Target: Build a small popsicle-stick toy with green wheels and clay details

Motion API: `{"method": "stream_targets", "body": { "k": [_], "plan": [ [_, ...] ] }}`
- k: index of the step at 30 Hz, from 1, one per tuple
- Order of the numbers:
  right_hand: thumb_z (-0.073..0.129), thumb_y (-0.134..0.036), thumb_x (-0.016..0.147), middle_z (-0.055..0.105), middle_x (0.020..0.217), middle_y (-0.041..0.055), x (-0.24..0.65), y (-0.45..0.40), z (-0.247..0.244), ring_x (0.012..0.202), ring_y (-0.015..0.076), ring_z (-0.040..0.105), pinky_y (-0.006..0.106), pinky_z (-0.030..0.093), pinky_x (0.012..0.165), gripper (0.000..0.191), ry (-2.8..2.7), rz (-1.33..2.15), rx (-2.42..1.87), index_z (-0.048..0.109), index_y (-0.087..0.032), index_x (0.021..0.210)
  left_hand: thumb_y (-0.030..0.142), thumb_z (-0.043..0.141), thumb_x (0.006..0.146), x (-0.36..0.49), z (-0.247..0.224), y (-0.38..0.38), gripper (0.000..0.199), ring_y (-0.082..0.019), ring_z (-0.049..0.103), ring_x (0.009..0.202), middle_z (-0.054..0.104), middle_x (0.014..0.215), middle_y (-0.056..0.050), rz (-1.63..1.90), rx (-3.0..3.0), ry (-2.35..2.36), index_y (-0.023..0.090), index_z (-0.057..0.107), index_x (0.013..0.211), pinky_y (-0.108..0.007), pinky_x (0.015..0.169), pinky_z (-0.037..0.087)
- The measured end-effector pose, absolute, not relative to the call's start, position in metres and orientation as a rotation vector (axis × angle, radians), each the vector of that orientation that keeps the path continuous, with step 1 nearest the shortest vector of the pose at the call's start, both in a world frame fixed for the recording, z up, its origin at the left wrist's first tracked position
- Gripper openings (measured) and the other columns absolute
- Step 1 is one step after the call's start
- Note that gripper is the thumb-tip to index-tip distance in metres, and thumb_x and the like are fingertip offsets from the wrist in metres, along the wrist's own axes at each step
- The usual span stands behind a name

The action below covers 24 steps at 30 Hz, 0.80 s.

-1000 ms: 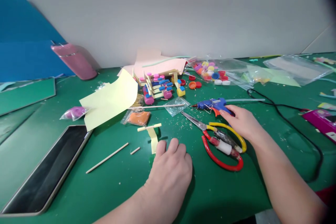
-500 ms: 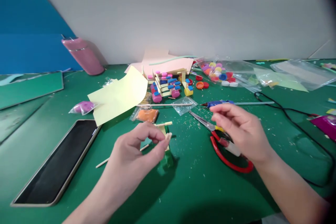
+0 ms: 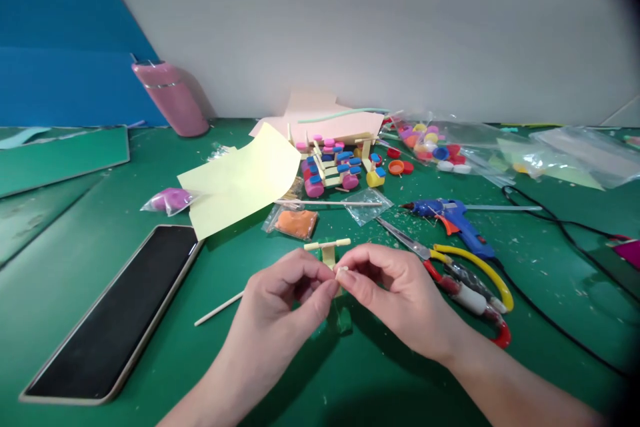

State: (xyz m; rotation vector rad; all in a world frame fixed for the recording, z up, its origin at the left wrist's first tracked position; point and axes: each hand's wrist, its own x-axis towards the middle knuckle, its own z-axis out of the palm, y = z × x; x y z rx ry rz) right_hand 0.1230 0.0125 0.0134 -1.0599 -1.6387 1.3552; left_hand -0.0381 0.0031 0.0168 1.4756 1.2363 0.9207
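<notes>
Right hand [image 3: 407, 300] off the glue gun [image 3: 457, 215] you touched a second ago; now it joins your left hand [image 3: 284, 307], both pinching a small whitish bit [image 3: 342, 271] over the green-wheeled yellow craft piece [image 3: 329, 255].

No readable lettering on my green worktop [image 3: 180, 353].
I can make out no characters on the dark phone screen [image 3: 113, 313], the pink bottle [image 3: 173, 103], the yellow paper sheet [image 3: 240, 180] or the white wrap [image 3: 470, 299] on my scissors [image 3: 475, 279]; any print on the blue glue gun [image 3: 456, 215] or the clear plastic bag [image 3: 480, 140] is too small or blurred.
</notes>
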Motion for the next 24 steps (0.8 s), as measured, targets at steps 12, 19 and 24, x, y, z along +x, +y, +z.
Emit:
{"method": "stream_targets", "body": {
  "k": [12,19,24],
  "plan": [
    [0.054,-0.028,0.084,0.056,0.074,-0.0003,0.1266,0.0120,0.0079,0.067,0.0115,0.051,0.022,0.044,0.060,0.012,-1.568,1.510,-1.063,0.060,-0.018,0.084,0.030,0.056,0.079,-0.0380,0.0114,0.0055,0.020,-0.011,0.041,0.061,0.050,0.065,0.001,0.809,1.246,1.155,0.015,0.061,0.068,-0.023,0.054,0.033],
    [0.056,-0.024,0.082,0.057,0.071,-0.0007,0.1259,0.0153,0.0054,0.064,0.0099,0.050,0.021,0.041,0.057,0.009,-1.497,1.546,-1.089,0.060,-0.016,0.079,0.032,0.055,0.080,-0.0400,0.0121,0.0063,0.023,-0.010,0.038,0.060,0.048,0.063,0.003,0.782,1.229,1.169,0.017,0.062,0.064,-0.022,0.053,0.029],
    [0.056,-0.020,0.081,0.057,0.069,-0.0008,0.1276,0.0192,0.0045,0.063,0.0094,0.051,0.020,0.041,0.057,0.008,-1.490,1.575,-1.106,0.060,-0.015,0.076,0.035,0.052,0.081,-0.0426,0.0147,0.0052,0.026,-0.010,0.037,0.056,0.048,0.060,0.003,0.776,1.315,1.319,0.017,0.059,0.064,-0.022,0.050,0.029]
  ]
}}
